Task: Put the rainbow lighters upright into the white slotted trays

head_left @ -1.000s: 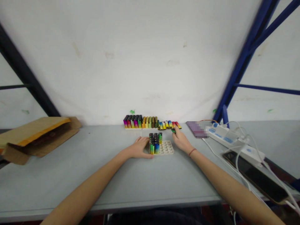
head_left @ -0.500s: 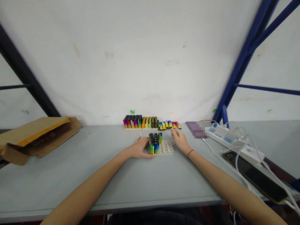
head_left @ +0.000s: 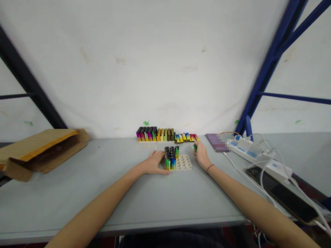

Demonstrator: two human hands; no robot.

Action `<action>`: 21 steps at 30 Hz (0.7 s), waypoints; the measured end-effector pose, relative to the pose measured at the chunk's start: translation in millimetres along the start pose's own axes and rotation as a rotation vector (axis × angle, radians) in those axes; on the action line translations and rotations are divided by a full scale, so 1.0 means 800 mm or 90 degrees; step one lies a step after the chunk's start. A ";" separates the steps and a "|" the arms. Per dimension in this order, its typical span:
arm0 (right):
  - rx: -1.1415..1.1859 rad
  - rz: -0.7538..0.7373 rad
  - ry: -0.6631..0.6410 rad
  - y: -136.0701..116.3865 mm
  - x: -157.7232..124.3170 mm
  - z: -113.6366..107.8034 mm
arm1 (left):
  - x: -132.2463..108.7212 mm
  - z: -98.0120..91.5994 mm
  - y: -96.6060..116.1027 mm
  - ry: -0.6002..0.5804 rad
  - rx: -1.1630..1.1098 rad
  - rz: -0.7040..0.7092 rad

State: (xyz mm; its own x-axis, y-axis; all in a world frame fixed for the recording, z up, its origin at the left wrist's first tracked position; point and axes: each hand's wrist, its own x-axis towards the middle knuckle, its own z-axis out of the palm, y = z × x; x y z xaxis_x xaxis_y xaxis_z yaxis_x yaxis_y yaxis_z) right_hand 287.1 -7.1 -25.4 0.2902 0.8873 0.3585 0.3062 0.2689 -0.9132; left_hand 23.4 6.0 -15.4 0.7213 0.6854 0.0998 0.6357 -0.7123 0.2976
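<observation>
A white tray (head_left: 186, 162) with round holes lies on the table before me. Several upright lighters (head_left: 170, 162), with black tops and colour-graded bodies, fill its left part, and its right-hand holes are bare. My left hand (head_left: 154, 163) curves round the tray's left end, thumb along the front and fingers at the back, holding it. To the right of the tray, my right hand (head_left: 202, 155) is closed on a green lighter (head_left: 194, 148) with a dark end, partly hidden by the fingers. Loose lighters (head_left: 184, 137) in yellow, blue and red lie just beyond that hand.
Along the wall stand black-topped lighters (head_left: 146, 134) and a yellow-and-green group (head_left: 165, 134). An opened brown paper bag (head_left: 43, 151) lies at left. At right are a purple item (head_left: 216, 142), a white power strip (head_left: 258, 158), cables and a dark phone (head_left: 281, 194).
My right hand has drawn back slightly from the loose lighters, and a green lighter now shows in its fingers. My left hand has stayed at the tray.
</observation>
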 end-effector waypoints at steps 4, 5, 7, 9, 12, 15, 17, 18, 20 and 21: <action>0.046 0.032 0.011 0.004 0.001 0.003 | 0.000 -0.001 0.002 0.000 -0.001 -0.002; 0.049 0.037 0.008 0.004 0.002 0.003 | 0.000 -0.002 0.002 -0.002 -0.002 -0.003; 0.047 0.043 -0.005 0.005 0.003 0.003 | 0.000 -0.002 0.003 -0.007 -0.002 -0.005; 0.042 0.047 -0.015 0.005 0.003 0.002 | 0.000 -0.003 0.004 -0.009 0.003 -0.007; 0.047 0.051 -0.023 0.000 0.001 0.002 | -0.001 -0.004 0.005 -0.007 0.007 -0.006; 0.080 0.071 -0.024 -0.007 -0.003 0.002 | -0.001 -0.005 0.005 -0.005 0.005 -0.001; 0.110 0.100 -0.028 -0.012 -0.005 0.003 | -0.001 -0.005 0.005 -0.004 0.004 0.000; 0.121 0.119 -0.028 -0.013 -0.005 0.003 | -0.001 -0.004 0.005 -0.005 0.004 0.000; 0.132 0.154 -0.024 -0.013 -0.006 0.003 | -0.001 -0.004 0.005 -0.011 0.003 -0.004; 0.131 0.157 -0.020 -0.011 -0.005 0.003 | -0.001 -0.004 0.005 -0.015 0.003 -0.008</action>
State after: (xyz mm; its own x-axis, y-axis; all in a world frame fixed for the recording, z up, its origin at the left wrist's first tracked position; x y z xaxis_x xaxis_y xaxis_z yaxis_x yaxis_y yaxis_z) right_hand 280.8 -12.2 -19.3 0.3035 0.9454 0.1184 0.0388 0.1119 -0.9930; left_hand 24.7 3.2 -11.5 0.7199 0.6902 0.0736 0.6457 -0.7047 0.2940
